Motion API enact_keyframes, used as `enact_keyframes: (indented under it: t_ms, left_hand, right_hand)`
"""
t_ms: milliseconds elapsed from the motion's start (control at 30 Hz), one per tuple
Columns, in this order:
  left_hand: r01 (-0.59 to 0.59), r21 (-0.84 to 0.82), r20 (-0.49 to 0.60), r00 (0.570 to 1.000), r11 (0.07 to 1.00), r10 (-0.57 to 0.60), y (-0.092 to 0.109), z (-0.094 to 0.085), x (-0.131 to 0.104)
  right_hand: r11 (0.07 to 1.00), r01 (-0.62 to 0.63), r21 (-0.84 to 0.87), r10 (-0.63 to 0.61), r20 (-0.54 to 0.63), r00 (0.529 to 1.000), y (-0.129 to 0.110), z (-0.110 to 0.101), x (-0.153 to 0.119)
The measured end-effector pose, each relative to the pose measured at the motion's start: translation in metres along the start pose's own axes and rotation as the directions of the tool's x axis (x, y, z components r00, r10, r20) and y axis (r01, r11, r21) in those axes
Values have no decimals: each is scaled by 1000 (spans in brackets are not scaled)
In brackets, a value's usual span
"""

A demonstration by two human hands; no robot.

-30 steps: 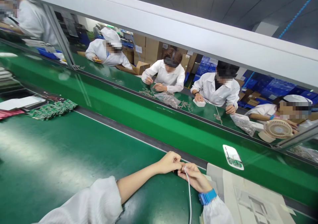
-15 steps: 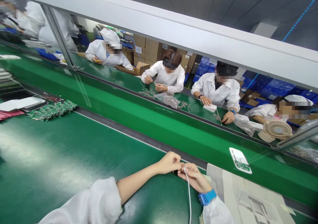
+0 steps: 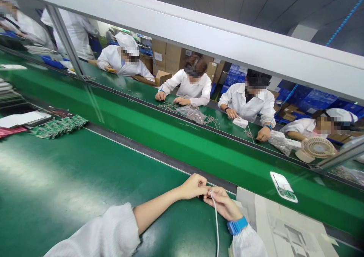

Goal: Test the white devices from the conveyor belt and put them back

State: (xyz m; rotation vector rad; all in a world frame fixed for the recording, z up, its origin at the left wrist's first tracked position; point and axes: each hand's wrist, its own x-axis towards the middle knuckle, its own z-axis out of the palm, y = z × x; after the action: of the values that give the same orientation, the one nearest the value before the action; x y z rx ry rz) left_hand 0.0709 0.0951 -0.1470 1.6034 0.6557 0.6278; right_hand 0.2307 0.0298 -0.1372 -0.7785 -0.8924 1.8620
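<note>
My left hand (image 3: pixel 194 186) is closed at the far edge of the green table (image 3: pixel 113 173), its fingertips meeting those of my right hand. Whatever it pinches is too small to make out. In my right hand (image 3: pixel 223 204), which wears a blue wristband (image 3: pixel 237 226), the fingers close on the end of a white cable (image 3: pixel 216 223). From there the cable hangs down toward the bottom of the view. A small dark part shows between the two hands, partly hidden by the fingers.
A green conveyor belt (image 3: pixel 170 131) runs beyond the table, bearing a white casing with a circuit board (image 3: pixel 284 188). Green circuit boards (image 3: pixel 59 126) lie at the left. A taped paper sheet (image 3: pixel 261 219) is at the right. Co-workers sit across, near a fan (image 3: pixel 318 147).
The white casing on the belt has moved right and slightly nearer. Across the belt, one co-worker's hands have lowered to the small parts. My own hands look almost unmoved.
</note>
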Motion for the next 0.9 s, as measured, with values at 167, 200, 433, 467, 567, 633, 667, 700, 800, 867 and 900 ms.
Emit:
enact_keyframes:
  t_ms: [167, 200, 433, 467, 567, 633, 667, 700, 800, 867, 900]
  left_hand:
    - [0, 3, 1, 1000, 1000, 0, 0, 0, 0]
    - [1, 4, 1, 1000, 1000, -1, -1, 0, 0]
    - [5, 1, -3, 1000, 1000, -5, 1, 0, -1]
    - [4, 1, -3, 1000, 1000, -4, 2, 0, -1]
    - [6, 1, -4, 1000, 1000, -6, 2, 0, -1]
    - [8, 1, -2, 1000, 1000, -8, 2, 0, -1]
    - [8, 0, -1, 1000, 1000, -8, 2, 0, -1]
    - [8, 0, -1, 1000, 1000, -8, 2, 0, -1]
    - [6, -2, 2, 1000, 1000, -6, 1, 0, 0]
    - [4, -1, 2, 1000, 1000, -4, 1, 0, 0]
    - [3, 0, 1, 1000, 1000, -3, 1, 0, 0]
  right_hand:
    - [1000, 6, -11, -6, 2, 1000, 0, 0, 0]
    - [1000, 7, -16, -7, 5, 1000, 0, -1, 0]
    - [1000, -1, 5, 1, 0, 1000, 2, -2, 0]
    - [1000, -3, 6, 3, 1, 1000, 1, -2, 0]
    - [1000, -9, -5, 9, 1, 1000, 1, -2, 0]
    - [1000, -10, -11, 10, 3, 1000, 1, -2, 0]
    - [1000, -9, -10, 9, 3, 1000, 1, -2, 0]
    - [1000, -9, -7, 9, 2, 1000, 1, -2, 0]
    - [1000, -5, -2, 5, 4, 1000, 1, -2, 0]
    - [1000, -3, -7, 3, 12, 1000, 1, -2, 0]
    - [1000, -2, -10, 2, 12, 1000, 1, -1, 0]
